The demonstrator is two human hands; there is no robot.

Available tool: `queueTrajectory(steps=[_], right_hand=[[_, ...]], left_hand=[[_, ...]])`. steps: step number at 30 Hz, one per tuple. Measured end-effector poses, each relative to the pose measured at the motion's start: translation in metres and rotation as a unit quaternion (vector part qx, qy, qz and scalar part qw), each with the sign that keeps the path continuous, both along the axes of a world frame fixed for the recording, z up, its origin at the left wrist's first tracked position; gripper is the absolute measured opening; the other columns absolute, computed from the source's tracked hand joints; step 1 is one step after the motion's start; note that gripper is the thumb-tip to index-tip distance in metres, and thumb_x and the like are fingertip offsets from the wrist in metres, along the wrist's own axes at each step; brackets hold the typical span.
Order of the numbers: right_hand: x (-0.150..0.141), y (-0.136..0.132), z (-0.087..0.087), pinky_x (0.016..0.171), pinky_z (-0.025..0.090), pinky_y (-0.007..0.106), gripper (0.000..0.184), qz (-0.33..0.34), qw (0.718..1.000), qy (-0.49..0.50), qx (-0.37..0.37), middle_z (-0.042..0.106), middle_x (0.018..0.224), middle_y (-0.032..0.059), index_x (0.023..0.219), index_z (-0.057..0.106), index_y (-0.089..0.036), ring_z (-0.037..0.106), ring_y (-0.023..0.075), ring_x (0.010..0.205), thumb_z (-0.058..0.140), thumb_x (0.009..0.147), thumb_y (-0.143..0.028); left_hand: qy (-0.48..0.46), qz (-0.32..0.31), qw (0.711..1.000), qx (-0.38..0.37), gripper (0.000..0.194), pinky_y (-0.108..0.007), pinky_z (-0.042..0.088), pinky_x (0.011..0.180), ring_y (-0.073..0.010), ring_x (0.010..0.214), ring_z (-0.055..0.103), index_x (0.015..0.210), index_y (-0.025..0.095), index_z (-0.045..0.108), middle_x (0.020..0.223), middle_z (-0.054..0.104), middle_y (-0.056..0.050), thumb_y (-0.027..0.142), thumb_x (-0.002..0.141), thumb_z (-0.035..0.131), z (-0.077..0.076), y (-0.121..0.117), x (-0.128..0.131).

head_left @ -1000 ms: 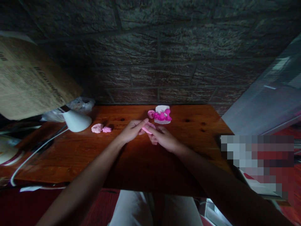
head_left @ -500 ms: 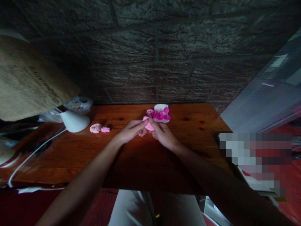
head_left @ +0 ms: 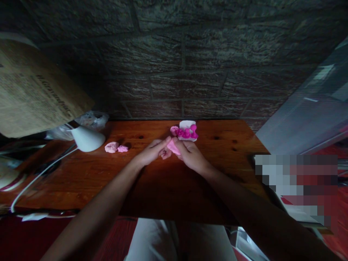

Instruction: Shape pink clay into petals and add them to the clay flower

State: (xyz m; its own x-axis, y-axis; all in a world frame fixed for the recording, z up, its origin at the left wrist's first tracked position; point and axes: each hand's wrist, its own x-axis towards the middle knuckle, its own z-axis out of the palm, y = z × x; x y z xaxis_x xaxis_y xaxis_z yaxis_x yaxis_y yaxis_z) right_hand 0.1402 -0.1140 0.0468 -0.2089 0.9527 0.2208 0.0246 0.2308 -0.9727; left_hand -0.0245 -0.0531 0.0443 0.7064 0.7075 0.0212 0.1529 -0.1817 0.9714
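Over the middle of a wooden table [head_left: 152, 181], my left hand [head_left: 152, 151] and my right hand [head_left: 191, 156] meet fingertip to fingertip. Both pinch a small flat piece of light pink clay [head_left: 172, 146] between them. Just beyond the hands stands a white block [head_left: 187, 125] with several darker pink clay pieces [head_left: 186, 133] pressed along its front.
Two pale pink clay lumps [head_left: 116, 148] lie to the left on the table. A white lamp base [head_left: 86, 139] with a white cable [head_left: 35, 181] stands at the far left, next to crumpled plastic [head_left: 92, 119]. A brick wall [head_left: 179, 65] backs the table. A large brown paper sheet [head_left: 35, 98] hangs upper left.
The pink clay piece has gone from a thin strip to a flatter, wider shape between my fingers. Both hands have stayed at about the same spot.
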Motion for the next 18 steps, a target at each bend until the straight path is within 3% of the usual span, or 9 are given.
queueTrajectory(steps=[6,13,18], right_hand=[[-0.0015,0.0023,-0.0069,0.057,0.038,0.026,0.063,-0.049,0.998,0.028,-0.013,0.057,0.057,-0.0003,0.074,0.068,-0.019,0.053,0.0139,0.061,0.044,0.091,-0.074],[0.0005,0.0015,-0.0075,0.057,0.037,0.026,0.061,-0.065,0.997,-0.038,0.014,0.057,0.060,-0.0006,0.065,0.061,-0.019,0.051,0.0118,0.059,0.048,0.089,-0.073],[0.0014,0.0033,-0.0101,0.056,0.038,0.026,0.055,-0.056,0.997,-0.047,0.019,0.058,0.062,-0.0003,0.067,0.061,-0.018,0.052,0.0115,0.058,0.051,0.091,-0.066]], left_hand=[[-0.004,-0.028,1.000,-0.006,0.056,-0.024,0.031,0.051,-0.0089,0.049,0.042,0.071,0.012,0.065,0.054,0.052,0.002,0.066,0.084,0.060,0.0040,-0.0020,-0.0002],[0.021,-0.031,0.999,-0.035,0.039,-0.023,0.026,0.048,-0.0069,0.046,0.032,0.053,0.018,0.046,0.048,0.038,0.006,0.045,0.078,0.060,0.0074,-0.0038,0.0002],[0.013,-0.033,0.999,-0.037,0.039,-0.021,0.023,0.047,-0.0061,0.046,0.031,0.055,0.017,0.048,0.048,0.038,0.007,0.045,0.077,0.064,0.0094,-0.0076,0.0000]])
